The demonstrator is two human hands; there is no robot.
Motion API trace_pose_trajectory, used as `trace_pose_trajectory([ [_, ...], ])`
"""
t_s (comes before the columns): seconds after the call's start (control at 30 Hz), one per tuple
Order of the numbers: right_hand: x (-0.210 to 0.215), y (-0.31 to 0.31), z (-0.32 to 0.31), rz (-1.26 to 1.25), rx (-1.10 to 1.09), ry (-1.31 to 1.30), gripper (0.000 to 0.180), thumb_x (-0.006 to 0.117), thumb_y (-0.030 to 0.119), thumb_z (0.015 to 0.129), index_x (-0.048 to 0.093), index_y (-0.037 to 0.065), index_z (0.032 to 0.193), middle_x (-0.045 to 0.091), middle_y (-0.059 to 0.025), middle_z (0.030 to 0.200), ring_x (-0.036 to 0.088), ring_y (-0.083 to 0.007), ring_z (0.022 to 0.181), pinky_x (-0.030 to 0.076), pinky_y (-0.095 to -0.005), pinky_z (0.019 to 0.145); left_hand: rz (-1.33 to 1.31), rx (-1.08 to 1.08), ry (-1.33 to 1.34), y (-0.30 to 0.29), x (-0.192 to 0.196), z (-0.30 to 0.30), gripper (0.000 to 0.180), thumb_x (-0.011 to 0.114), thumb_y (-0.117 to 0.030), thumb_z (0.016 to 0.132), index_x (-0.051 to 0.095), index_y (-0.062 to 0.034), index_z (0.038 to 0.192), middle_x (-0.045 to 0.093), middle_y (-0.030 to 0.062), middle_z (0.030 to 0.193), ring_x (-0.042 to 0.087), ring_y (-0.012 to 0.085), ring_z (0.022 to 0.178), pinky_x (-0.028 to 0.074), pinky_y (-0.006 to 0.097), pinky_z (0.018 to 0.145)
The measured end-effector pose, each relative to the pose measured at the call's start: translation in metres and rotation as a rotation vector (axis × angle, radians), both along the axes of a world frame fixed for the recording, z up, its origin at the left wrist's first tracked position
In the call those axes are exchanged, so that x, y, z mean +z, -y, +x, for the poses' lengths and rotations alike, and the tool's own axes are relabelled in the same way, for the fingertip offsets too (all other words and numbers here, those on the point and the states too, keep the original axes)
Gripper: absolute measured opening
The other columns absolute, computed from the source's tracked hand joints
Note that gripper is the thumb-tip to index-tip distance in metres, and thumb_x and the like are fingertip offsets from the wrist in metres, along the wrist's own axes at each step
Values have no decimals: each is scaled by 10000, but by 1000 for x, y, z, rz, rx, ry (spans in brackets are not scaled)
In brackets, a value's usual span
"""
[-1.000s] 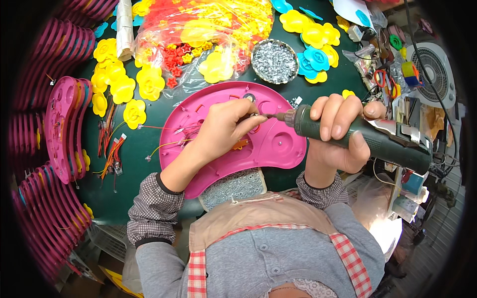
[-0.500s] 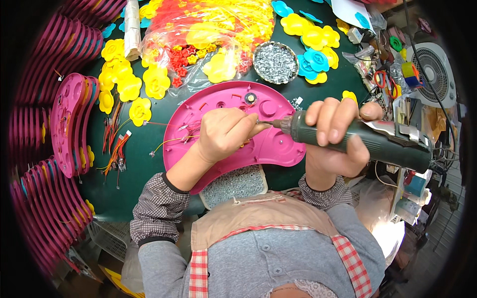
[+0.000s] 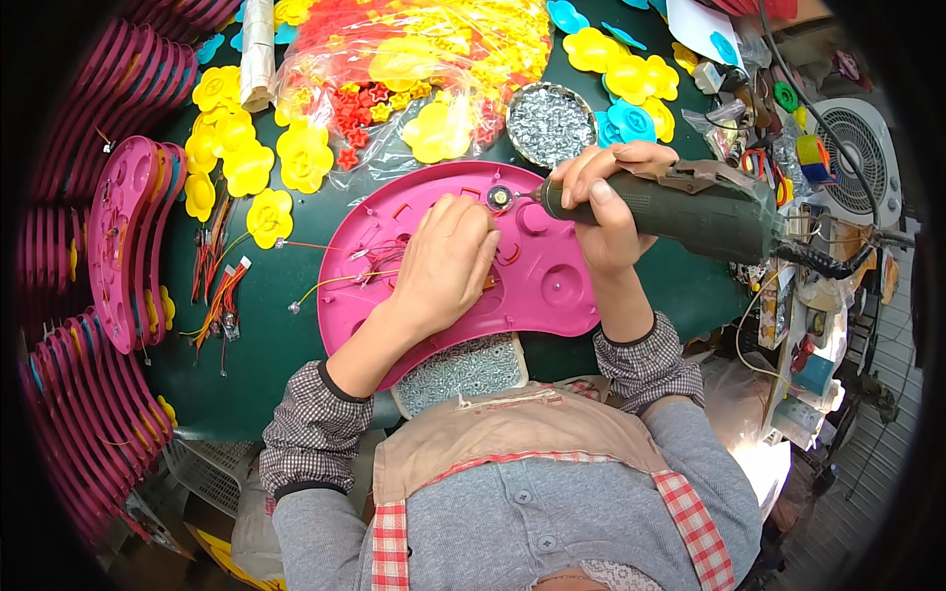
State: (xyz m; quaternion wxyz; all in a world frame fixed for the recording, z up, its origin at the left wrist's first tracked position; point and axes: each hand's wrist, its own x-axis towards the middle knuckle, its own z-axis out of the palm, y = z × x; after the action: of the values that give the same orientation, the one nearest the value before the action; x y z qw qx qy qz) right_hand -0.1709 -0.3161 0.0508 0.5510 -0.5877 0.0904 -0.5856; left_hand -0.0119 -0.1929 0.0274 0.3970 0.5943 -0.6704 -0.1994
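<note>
My right hand (image 3: 613, 202) is wrapped round a dark green electric screwdriver (image 3: 705, 212), held nearly level. Its bit points left and meets the edge of a small round black-rimmed part (image 3: 500, 198) at the far side of a pink curved plastic shell (image 3: 564, 258). Over the middle of the shell lies my left hand (image 3: 445, 258), its fingers curled and pressed together; anything in them is hidden. Thin red and yellow wires (image 3: 370, 258) come out beside that hand, some running past the shell's left edge.
A round bowl of screws (image 3: 551, 124) stands beyond the shell, and a tray of screws (image 3: 463, 372) sits on the near side. Yellow flower-shaped pieces (image 3: 304, 156) and a plastic bag (image 3: 414, 49) of red and yellow parts lie behind. Stacked pink shells (image 3: 123, 246) rise at left.
The screwdriver has swung away from me and left, its bit moving from my left fingertips to the round part. My left hand has drawn back slightly and turned its back upward.
</note>
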Motion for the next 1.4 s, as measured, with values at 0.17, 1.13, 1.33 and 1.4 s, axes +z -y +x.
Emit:
trace_pose_trajectory([
  [0.17, -4, 5, 9, 23, 33, -15, 381, 632, -82, 895, 462, 27, 1218, 619, -81, 802, 624, -167, 668, 590, -382, 705, -32, -11, -66, 1, -19, -4, 115, 687, -27, 944, 585, 13, 978, 683, 174, 1111, 650, 373, 1203, 540, 452, 945],
  [1.13, 55, -29, -29, 104, 254, 189, 436, 573, 151, 926, 472, 137, 1349, 581, -59, 792, 563, -187, 631, 530, -444, 754, -142, -30, -279, -3, 3, -5, 160, 838, -104, 839, 713, -27, 900, 619, 91, 719, 617, 255, 650, 487, 383, 591],
  [1.33, 52, -38, -24, 150, 206, 255, 431, 552, 176, 931, 498, 131, 1357, 562, -54, 780, 553, -182, 624, 528, -453, 747, -428, 51, -18, -1, 0, -3, 237, 875, -116, 748, 714, -32, 900, 628, 82, 731, 631, 247, 668, 504, 368, 588],
  [1.4, 48, -40, -20, 140, 164, 242, 440, 551, 170, 923, 500, 130, 1358, 568, -60, 782, 548, -185, 617, 533, -458, 748, -486, 54, -42, 4, 0, -5, 278, 877, -68, 719, 743, -22, 959, 651, 90, 733, 616, 256, 625, 490, 366, 575],
])
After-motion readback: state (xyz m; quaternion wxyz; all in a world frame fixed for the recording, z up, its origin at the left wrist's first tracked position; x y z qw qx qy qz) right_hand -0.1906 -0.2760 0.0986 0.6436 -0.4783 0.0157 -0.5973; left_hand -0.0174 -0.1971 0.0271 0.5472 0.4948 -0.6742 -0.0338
